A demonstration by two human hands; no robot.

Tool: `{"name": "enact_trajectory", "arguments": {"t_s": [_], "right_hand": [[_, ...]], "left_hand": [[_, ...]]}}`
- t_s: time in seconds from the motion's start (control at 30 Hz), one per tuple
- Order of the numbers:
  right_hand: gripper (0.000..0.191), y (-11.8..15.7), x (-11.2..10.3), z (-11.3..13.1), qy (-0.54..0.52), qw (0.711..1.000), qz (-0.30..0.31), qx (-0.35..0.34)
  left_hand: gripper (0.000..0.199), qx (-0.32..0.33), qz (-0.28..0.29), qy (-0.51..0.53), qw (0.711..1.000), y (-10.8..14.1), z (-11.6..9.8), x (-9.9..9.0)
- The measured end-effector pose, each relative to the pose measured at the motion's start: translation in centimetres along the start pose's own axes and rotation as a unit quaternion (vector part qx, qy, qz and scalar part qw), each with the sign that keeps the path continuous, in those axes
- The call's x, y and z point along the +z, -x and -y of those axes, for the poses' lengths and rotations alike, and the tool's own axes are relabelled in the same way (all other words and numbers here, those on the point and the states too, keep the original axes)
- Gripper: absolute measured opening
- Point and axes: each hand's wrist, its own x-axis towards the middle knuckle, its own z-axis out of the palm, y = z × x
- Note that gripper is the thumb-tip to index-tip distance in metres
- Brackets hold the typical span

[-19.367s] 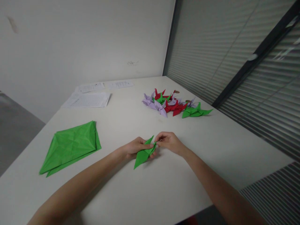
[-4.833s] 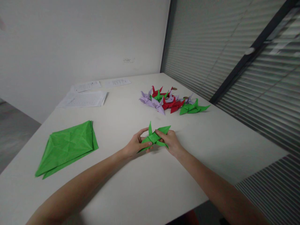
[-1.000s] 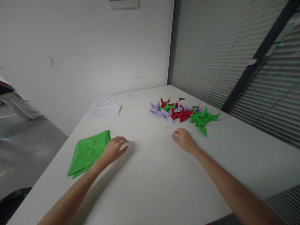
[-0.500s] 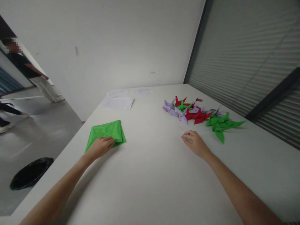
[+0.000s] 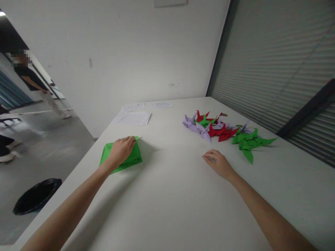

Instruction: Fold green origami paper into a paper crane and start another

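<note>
My left hand (image 5: 122, 150) is raised over a stack of green paper sheets (image 5: 132, 158) at the table's left side, covering part of it. Its fingers are pinched, and a thin, pale line (image 5: 139, 138) sticks out past the fingertips, too slight to name. On the bare tabletop to the right rests my right hand (image 5: 216, 162), fingers curled and thumb against them, with nothing visible in the grip. Just beyond it lies a pile of folded paper cranes: red (image 5: 222, 131), purple (image 5: 203, 131) and green (image 5: 247, 142).
Loose printed papers (image 5: 136, 118) lie at the far left of the white table (image 5: 167, 198). A bin with a black liner (image 5: 38, 197) stands on the floor at left. A person (image 5: 31, 78) is farther off. A wall and a blinds-covered window (image 5: 274, 69) border the table.
My left hand has lifted off the green sheets and moved slightly forward and right, with a thin line now showing at its fingertips. My right hand stays where it was.
</note>
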Motion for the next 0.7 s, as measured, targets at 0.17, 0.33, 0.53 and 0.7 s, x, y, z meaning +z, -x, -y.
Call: {"name": "enact_trajectory", "arguments": {"t_s": [0.17, 0.33, 0.53, 0.7], "right_hand": [[0.031, 0.0, 0.0, 1.2, -0.071, 0.997, 0.02, 0.017], [0.071, 0.1, 0.0, 2.5, -0.255, 0.963, 0.077, 0.049], [0.073, 0.7, 0.6, 4.3, -0.515, 0.846, 0.096, 0.095], [0.062, 0.8, 0.6, 5.3, -0.497, 0.844, 0.073, 0.19]], "left_hand": [[0.018, 0.037, -0.145, 0.275, 0.95, -2.8, -6.0, -2.9], [0.022, -0.066, -0.186, 0.503, 0.841, -4.9, -10.8, -1.1], [0.02, -0.117, -0.108, 0.539, 0.827, -4.1, -14.0, 4.0], [0.024, -0.116, -0.076, 0.546, 0.826, -3.0, -14.7, 6.5]]}}
